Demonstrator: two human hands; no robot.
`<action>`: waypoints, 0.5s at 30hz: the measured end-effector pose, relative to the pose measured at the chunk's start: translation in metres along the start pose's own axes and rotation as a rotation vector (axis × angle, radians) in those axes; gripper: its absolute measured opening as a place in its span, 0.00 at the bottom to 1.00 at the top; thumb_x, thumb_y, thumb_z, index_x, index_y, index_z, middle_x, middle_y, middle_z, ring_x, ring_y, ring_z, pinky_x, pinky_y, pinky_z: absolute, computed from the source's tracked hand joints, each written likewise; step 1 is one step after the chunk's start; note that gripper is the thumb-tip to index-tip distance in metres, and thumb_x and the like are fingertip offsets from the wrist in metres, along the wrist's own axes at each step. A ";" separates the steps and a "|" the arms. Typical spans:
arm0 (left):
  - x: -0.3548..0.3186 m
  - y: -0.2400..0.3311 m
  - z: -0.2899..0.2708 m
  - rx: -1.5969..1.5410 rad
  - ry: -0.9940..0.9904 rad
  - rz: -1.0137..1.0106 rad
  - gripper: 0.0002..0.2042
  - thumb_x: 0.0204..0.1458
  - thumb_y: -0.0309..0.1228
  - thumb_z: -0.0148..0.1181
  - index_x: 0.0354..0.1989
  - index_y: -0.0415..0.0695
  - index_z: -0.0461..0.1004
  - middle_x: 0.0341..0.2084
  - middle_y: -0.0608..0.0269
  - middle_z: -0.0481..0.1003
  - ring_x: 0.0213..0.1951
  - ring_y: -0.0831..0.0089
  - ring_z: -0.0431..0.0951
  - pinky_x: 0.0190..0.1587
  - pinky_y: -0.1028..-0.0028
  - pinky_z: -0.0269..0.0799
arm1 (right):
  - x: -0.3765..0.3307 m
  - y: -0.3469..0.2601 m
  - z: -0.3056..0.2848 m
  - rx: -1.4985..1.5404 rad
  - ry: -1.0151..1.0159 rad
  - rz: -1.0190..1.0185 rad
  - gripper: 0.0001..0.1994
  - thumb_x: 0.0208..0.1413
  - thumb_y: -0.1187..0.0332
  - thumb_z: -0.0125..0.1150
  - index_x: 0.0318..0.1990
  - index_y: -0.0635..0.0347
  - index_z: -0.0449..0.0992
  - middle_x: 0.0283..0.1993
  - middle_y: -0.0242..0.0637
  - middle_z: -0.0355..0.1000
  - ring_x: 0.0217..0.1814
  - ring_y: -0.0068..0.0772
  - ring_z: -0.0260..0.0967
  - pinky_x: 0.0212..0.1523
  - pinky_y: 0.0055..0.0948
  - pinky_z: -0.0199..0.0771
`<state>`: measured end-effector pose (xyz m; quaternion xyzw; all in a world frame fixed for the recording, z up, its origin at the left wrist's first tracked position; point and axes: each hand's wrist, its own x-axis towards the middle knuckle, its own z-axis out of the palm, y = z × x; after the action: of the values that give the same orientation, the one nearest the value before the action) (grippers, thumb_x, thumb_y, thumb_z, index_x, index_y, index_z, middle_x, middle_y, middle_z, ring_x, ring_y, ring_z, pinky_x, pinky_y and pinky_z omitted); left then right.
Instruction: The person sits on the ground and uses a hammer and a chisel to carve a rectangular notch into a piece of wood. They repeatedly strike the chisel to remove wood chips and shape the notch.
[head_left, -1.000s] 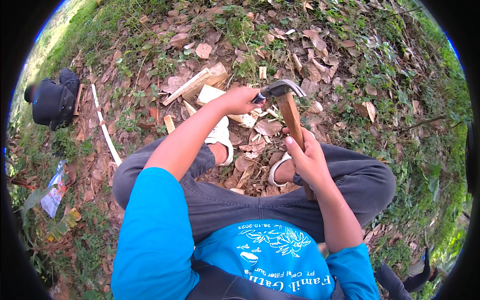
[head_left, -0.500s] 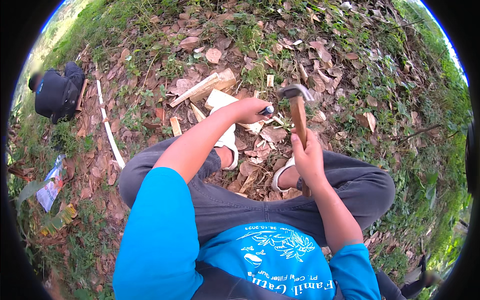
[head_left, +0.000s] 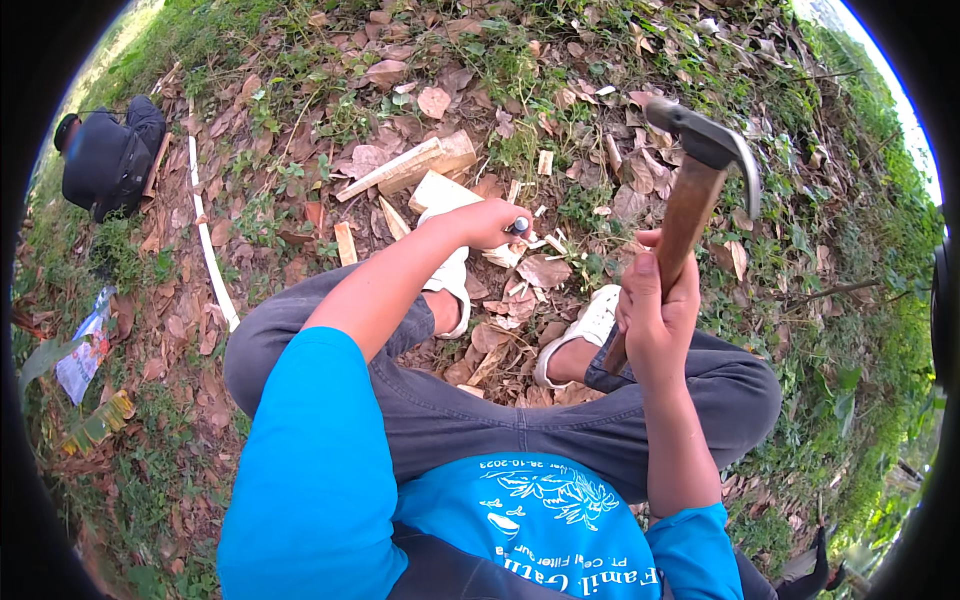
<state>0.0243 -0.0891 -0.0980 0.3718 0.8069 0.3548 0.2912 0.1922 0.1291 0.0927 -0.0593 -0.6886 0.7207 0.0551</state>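
My left hand [head_left: 485,222] is closed around what looks like a chisel [head_left: 519,226]; only the dark handle's round, metal-capped end shows, and the blade is hidden. Just behind that hand lies a pale wood block [head_left: 440,193], partly covered by my hand and shoe. In my right hand [head_left: 658,318] is a claw hammer [head_left: 690,195], gripped by its brown wooden handle. Its head is raised, to the right of my left hand and apart from the chisel. Pale wood chips [head_left: 556,243] are scattered on the leaves beside the block.
Split wood pieces [head_left: 395,170] lie beyond the block. My white shoes [head_left: 590,325] flank the leafy ground between my bent legs. A long pale strip [head_left: 207,240], a black bag [head_left: 112,165] and a crumpled plastic packet [head_left: 82,362] are to the left.
The hammer and my right hand have risen and swung to the right, away from the chisel. My left hand keeps its grip, tilted slightly differently.
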 end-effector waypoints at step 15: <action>0.009 0.046 -0.024 -0.059 0.013 0.003 0.07 0.58 0.23 0.65 0.43 0.40 0.75 0.37 0.60 0.81 0.42 0.66 0.81 0.48 0.65 0.75 | -0.007 0.026 -0.018 0.193 -0.005 0.229 0.12 0.74 0.63 0.52 0.56 0.61 0.67 0.24 0.20 0.57 0.17 0.08 0.50 0.15 0.15 0.54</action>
<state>0.0194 -0.0688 -0.0497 0.3622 0.7974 0.3811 0.2962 0.2023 0.1446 0.0658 -0.1300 -0.6050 0.7852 -0.0236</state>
